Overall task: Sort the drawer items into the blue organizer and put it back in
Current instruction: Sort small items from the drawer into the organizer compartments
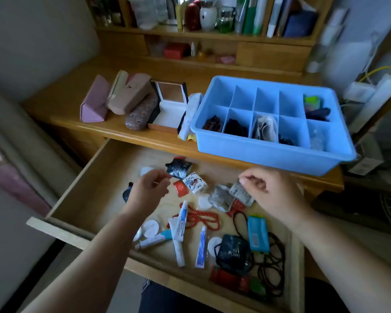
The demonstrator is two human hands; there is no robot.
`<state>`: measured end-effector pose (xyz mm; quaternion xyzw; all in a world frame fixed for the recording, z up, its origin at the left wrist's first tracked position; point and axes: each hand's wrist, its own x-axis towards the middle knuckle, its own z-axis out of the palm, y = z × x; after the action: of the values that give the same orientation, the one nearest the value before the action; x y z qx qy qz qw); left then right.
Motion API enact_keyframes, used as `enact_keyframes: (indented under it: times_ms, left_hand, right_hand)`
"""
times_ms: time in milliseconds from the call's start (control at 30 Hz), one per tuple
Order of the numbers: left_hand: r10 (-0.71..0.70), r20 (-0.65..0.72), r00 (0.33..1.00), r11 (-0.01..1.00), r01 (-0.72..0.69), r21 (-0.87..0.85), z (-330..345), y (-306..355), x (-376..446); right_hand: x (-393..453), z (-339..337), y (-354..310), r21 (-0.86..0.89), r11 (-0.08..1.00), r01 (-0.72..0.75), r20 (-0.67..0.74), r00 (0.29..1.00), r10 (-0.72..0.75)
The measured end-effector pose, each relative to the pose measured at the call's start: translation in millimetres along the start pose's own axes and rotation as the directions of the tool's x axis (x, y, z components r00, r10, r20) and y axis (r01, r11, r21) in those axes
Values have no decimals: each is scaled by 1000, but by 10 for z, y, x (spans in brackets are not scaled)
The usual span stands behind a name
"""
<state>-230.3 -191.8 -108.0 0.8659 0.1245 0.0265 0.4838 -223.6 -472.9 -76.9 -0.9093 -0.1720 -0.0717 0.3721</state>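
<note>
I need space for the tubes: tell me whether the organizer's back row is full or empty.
Mostly empty. The blue organizer's three middle back cells show bare plastic; the back right cell holds colourful items. The back left cell looks empty.

The organizer [273, 123] sits on the desk [61, 109] beyond the right hand [271, 188]. Under both hands lies the drawer [88, 199]; tubes [182, 220] and beads [196, 216] lie between them, nearer the person.
</note>
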Motion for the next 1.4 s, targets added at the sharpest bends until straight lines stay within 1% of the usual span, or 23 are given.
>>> enact_keyframes:
  times_ms: [33,67,100,133,167,200,233,267,333,400,533,600,667,733,833,900,933,1000,1067,1100,1167,1233,1400]
  left_hand:
    - [29,-28,999,997,-32,-77,12,186,37]
    - [40,-75,996,984,-53,-169,20,364,84]
    - [32,-133,991,963,-66,-261,22,533,144]
    - [14,-193,981,941,-78,-329,18,677,228]
    - [-4,-237,972,928,-85,-363,15,812,323]
    - [-12,-257,966,931,-83,-356,19,909,434]
    - [-13,-247,969,944,-69,-322,32,991,530]
    - [-8,-217,976,966,-49,-255,59,1038,627]
    - [11,-131,991,996,-22,-82,137,1092,780]
    - [23,-55,998,998,-26,-51,203,1117,884]
    - [-27,8,1000,977,28,-212,290,1206,913]
    - [-74,109,991,943,105,-317,360,1254,847]
    - [-103,319,942,868,242,-433,481,1332,721]
    - [-60,484,873,855,295,-426,657,1431,570]
    - [22,631,776,880,284,-380,891,1577,363]
    - [72,695,715,940,185,-287,944,1614,323]
    - [78,692,718,960,133,-246,939,1615,338]
    - [39,570,821,959,130,-252,877,1586,414]
    - [-56,392,918,894,221,-389,778,1527,530]
    - [-107,337,935,846,264,-463,724,1504,586]
    - [-175,302,937,780,319,-538,657,1458,681]
    - [-190,322,928,780,342,-525,673,1460,748]
    - [-79,490,868,808,343,-479,940,1581,787]
  right_hand:
    - [92,-48,-61,186,977,-105,-37,993,113]
    - [176,-77,-116,426,872,-241,6,965,263]
    - [244,-88,-152,644,671,-368,119,914,388]
    - [292,-95,-186,780,425,-460,249,851,463]
    - [338,-110,-211,837,210,-506,350,789,505]
    - [382,-130,-227,855,46,-516,416,736,534]
    - [417,-149,-237,859,-66,-508,454,696,556]
    - [452,-161,-236,860,-135,-492,471,666,579]
    - [496,-162,-250,865,-192,-464,474,624,621]
    - [509,-124,-264,873,-197,-446,455,599,659]
    - [513,-123,-191,913,-98,-396,326,564,759]
    - [522,-205,-80,941,-44,-335,225,522,822]
    - [561,-301,39,971,-10,-241,134,505,853]
    - [604,-373,106,981,44,-189,59,506,861]
    - [623,-469,216,928,246,-282,-87,477,874]
    - [600,-597,302,874,353,-333,-169,473,865]
    - [591,-680,355,877,357,-323,-173,481,860]
    - [586,-857,474,887,337,-316,-144,504,852]
    - [586,-1084,584,853,366,-372,-126,533,836]
    - [581,-1210,660,821,396,-412,-123,549,827]
    - [563,-1474,784,754,446,-483,-94,592,800]
    - [532,-1683,892,687,478,-547,-25,639,768]
    - [592,-1878,1001,522,535,-664,144,687,712]
